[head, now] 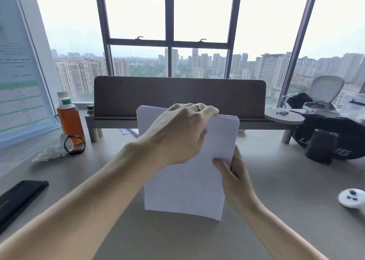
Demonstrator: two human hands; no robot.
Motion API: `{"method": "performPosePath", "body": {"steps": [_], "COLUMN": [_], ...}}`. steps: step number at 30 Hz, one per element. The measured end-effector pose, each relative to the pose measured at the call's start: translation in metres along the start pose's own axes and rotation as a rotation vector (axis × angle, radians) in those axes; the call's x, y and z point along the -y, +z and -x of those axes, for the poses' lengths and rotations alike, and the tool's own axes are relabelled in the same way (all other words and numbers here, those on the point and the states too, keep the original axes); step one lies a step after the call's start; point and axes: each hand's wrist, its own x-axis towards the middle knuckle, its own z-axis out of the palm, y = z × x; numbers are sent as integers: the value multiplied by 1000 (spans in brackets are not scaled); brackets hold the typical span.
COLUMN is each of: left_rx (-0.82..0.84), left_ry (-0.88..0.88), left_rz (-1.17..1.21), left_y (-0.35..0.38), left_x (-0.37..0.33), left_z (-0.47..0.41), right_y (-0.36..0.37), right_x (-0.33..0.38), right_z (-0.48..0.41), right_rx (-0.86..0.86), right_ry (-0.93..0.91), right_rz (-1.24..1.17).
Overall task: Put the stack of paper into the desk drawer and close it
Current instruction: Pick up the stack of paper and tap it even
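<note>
The grey desk (83, 182) carries one stack of white paper (187, 180), stood on its short bottom edge mid-desk, long axis near upright, broad face toward the camera. Both hands grip it: the left hand (177, 133) curls over the top edge, the right hand (235, 178) pinches the right edge. Left lie one black phone (17, 200), one amber bottle (70, 117) and what looks like a watch (74, 144).

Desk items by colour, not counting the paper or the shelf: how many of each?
Black: 4 - phone, wristband, cap, cup
Orange: 1 - bottle
White: 1 - controller
Clear: 1 - crumpled plastic wrap
Total: 7
</note>
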Motion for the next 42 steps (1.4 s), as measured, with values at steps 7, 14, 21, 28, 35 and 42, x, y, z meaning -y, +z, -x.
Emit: {"method": "performPosePath", "body": {"steps": [7,14,21,28,35,42], "left_rx": [-347,-211,-252,-323,-361,-313], "left_ry": [-718,-1024,-963,-1046,-1016,-1031], "left_rz": [583,1327,1108,1253,1271,1414], "left_y": [23,90,82,104,102,99], "left_x": [64,49,60,47,47,42], "left_z": [64,96,98,124,126,126], "right_y": [1,11,11,15,14,15], "right_x": [-4,-3,1,-22,-24,-22], "right_z": [-6,-17,-23,-2,-1,1], "right_rx": [-27,-90,-77,6,-56,-8], "right_ry": [-5,19,-1,126,136,104], "right_rz": [42,106,87,10,5,28]}}
